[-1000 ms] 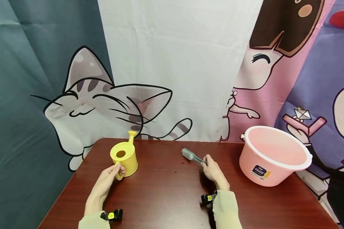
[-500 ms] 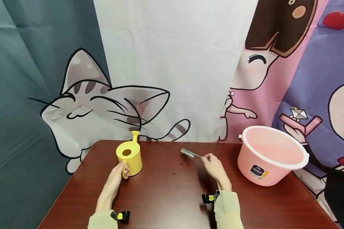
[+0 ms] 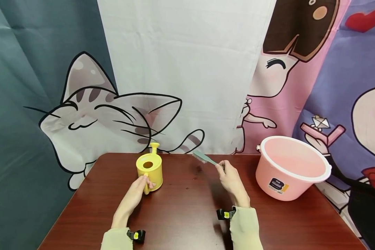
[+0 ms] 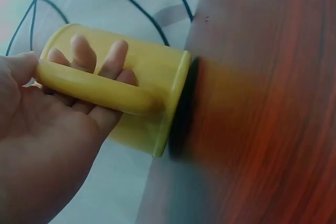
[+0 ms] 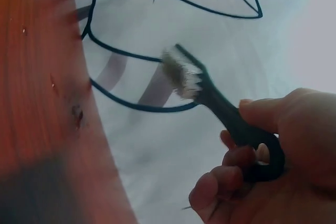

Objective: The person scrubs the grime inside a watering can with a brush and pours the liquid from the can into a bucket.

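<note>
My left hand [image 3: 135,197] grips the handle of a yellow watering can [image 3: 155,172], its fingers curled through the handle loop in the left wrist view. The yellow can [image 4: 147,66] stands upright, its spout toward the backdrop; a dark shadow lies along its base, and I cannot tell whether it touches the table. My right hand [image 3: 231,180] holds a green scrubbing brush [image 3: 205,157] by the handle, bristles facing down, above the table. In the right wrist view the thumb and fingers pinch the brush [image 5: 223,106] near the hole in its handle end.
A pink bucket [image 3: 270,170] with a paper label stands on the right of the brown table [image 3: 181,215]. Small drops or marks dot the wood between the hands. A printed cloth [image 3: 187,62] hangs behind the table's far edge.
The left hand has brought the watering can to the right, closer to the middle. The right hand has raised and turned the brush, its head now higher above the table.
</note>
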